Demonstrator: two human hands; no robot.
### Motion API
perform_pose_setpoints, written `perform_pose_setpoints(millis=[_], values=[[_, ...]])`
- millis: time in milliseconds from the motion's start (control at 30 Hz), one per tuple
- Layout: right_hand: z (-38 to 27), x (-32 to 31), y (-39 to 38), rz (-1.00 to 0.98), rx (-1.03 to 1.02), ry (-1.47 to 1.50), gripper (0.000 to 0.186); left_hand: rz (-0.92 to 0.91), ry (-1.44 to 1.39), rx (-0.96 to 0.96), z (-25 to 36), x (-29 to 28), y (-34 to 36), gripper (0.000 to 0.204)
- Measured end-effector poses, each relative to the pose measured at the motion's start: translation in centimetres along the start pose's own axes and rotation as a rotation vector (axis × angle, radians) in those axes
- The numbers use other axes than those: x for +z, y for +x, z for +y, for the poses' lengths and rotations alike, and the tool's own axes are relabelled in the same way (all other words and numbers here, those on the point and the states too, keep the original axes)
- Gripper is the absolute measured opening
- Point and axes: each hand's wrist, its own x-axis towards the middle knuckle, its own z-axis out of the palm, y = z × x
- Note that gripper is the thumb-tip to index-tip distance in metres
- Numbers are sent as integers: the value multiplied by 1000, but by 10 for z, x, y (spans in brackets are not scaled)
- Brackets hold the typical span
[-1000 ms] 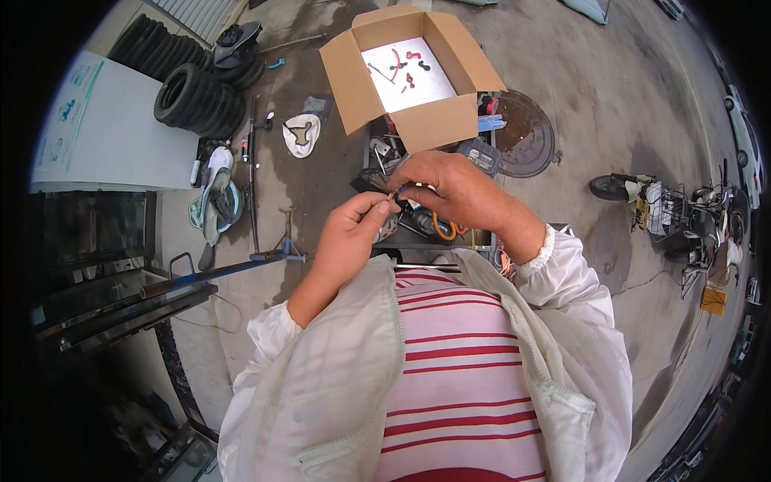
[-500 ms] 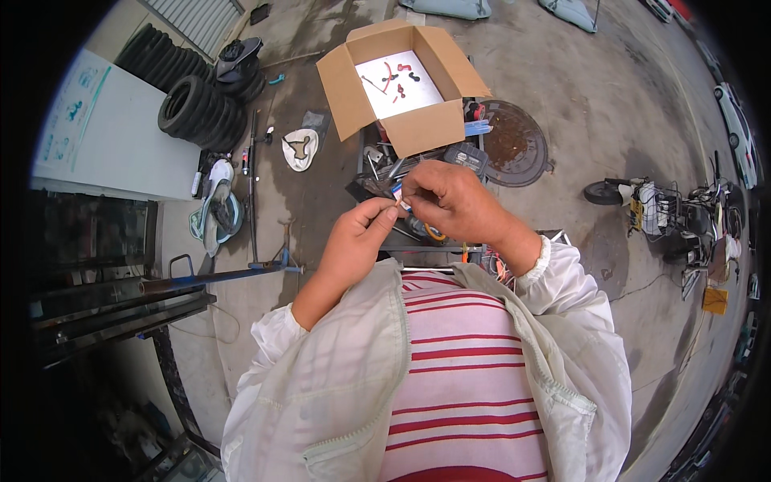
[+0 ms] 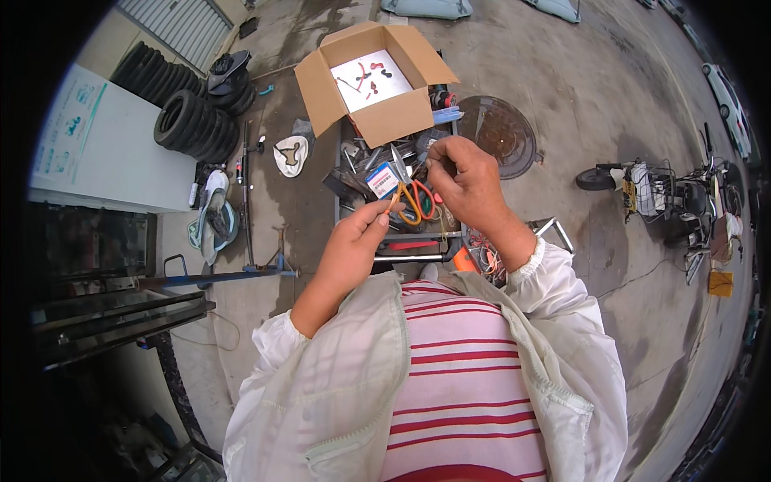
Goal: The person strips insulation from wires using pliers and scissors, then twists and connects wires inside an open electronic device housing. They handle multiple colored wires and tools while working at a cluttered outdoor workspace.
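Concrete [image 3: 562, 76] surrounds the box [image 3: 396, 118]; nearer than it, the left hand [image 3: 355, 235] pinches a thin orange piece [image 3: 394, 201], likely light, best end-held; right hand [image 3: 472, 178] curls, contents unclear.

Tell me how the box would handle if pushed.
The box is probably light for its size, being thin cardboard. Its spread flaps would likely bend. The small red and black parts scattered inside may slide about.

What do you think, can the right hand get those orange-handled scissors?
Probably yes: the scissors lie just left of the right hand, and nothing seems to block the way from that side, though one view can't show how far below they are.
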Motion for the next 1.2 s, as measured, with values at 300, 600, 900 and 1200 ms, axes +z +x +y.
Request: perform_pose_setpoints(millis=[300, 600, 900, 1200], values=[[-21, -55, -1, 115, -76, -144, 11, 211, -350, 32, 24, -3, -10, 33], [-88, 14, -6, -75, -363, -242, 18, -84, -447, -47, 52, -28, -18, 30], [-121, 50, -1, -144, -126, -60, 19, -19, -189, 90, 24, -73, -39, 18], [-133, 70, 20, -164, -229, -148, 20, -52, -108, 130, 18, -95, -48, 19]])
